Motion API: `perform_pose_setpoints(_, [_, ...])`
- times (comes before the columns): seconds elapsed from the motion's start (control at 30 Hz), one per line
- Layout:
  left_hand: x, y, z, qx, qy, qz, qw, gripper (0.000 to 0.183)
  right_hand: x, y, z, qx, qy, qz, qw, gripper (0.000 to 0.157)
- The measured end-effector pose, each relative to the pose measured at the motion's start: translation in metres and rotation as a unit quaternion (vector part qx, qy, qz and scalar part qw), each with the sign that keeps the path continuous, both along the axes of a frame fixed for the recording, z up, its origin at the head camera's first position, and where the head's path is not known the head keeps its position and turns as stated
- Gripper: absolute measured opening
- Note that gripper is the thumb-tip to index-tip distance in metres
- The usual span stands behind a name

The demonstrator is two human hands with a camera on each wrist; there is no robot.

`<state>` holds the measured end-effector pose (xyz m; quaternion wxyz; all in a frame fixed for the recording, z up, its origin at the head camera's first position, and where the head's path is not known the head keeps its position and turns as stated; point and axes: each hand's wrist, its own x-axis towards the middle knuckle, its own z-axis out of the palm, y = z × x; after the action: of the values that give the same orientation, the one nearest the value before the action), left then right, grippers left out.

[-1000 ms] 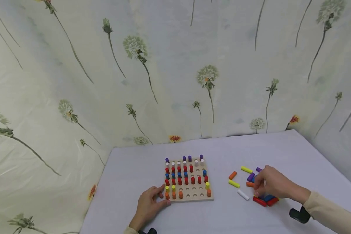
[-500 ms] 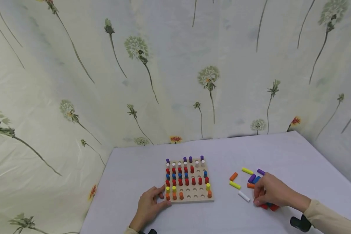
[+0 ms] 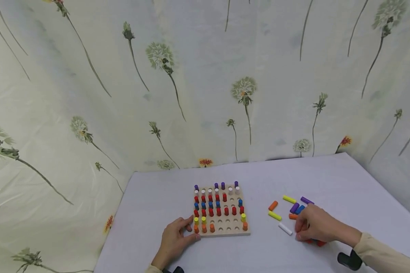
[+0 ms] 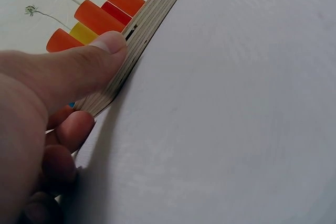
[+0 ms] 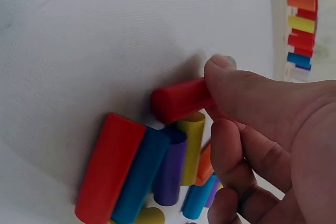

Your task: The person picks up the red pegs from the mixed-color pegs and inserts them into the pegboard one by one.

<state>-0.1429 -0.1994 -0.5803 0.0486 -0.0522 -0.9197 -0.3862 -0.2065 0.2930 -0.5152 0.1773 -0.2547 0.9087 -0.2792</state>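
Observation:
A wooden pegboard (image 3: 224,225) stands on the table with rows of coloured pegs in its holes. My left hand (image 3: 175,238) holds its near left corner, thumb against the front edge and fingers at the left side. To the right, my right hand (image 3: 316,223) is low over a pile of loose pegs. In the right wrist view, thumb and fingers pinch one end of a red peg (image 5: 181,99). Beside it lie another red peg (image 5: 110,166), a blue peg (image 5: 142,177), a purple peg (image 5: 170,169) and a yellow peg (image 5: 191,145). The hand hides part of the pile in the head view.
Left of the pile lie a white peg (image 3: 285,228), a yellow peg (image 3: 275,215) and an orange peg (image 3: 273,205). Farther back is a purple peg (image 3: 306,200). A flowered cloth (image 3: 205,94) hangs behind the white-covered table (image 3: 157,197).
My right hand has come down and nearer to the table's front, and now pinches a red peg. The left hand stays at the pegboard's corner.

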Motion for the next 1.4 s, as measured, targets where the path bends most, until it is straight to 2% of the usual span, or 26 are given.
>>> perform_pose_setpoints(0.17, [0.001,0.001,0.001,0.005,-0.009,0.001,0.9999,0.068,-0.003,0.000,0.008,-0.011,0.006,0.018,1.000,0.009])
perform_pose_setpoints(0.37, [0.002,0.001,0.000,0.009,-0.010,0.002,0.9999,0.068,-0.008,-0.005,0.019,-0.017,-0.027,-0.028,0.999,0.012])
perform_pose_setpoints(0.5, [0.001,0.002,0.000,0.007,-0.009,0.002,0.9999,0.068,-0.010,-0.009,0.023,-0.030,-0.014,-0.047,0.998,0.017])
perform_pose_setpoints(0.63, [0.001,0.002,0.001,0.005,-0.018,0.005,0.9998,0.069,-0.011,-0.013,0.026,-0.039,0.019,-0.051,0.998,0.021])
perform_pose_setpoints(0.87, [0.000,0.003,0.002,0.001,-0.028,0.008,0.9996,0.068,-0.017,-0.020,0.028,-0.029,0.088,-0.050,0.994,0.015])
perform_pose_setpoints(0.97, [0.000,0.003,0.001,0.004,-0.031,0.008,0.9995,0.069,-0.020,-0.025,0.030,-0.031,0.103,-0.068,0.992,0.014])
perform_pose_setpoints(1.13, [0.001,0.003,0.000,0.005,-0.024,0.005,0.9997,0.069,-0.025,-0.036,0.031,-0.036,0.149,-0.099,0.983,0.011])
perform_pose_setpoints(1.3, [0.000,0.001,0.001,0.001,-0.012,0.005,0.9999,0.068,-0.035,-0.049,0.030,-0.057,0.214,-0.103,0.970,0.010])
perform_pose_setpoints(1.4, [0.000,0.001,0.002,0.002,-0.008,0.005,1.0000,0.068,-0.041,-0.059,0.028,-0.070,0.225,-0.108,0.966,0.012])
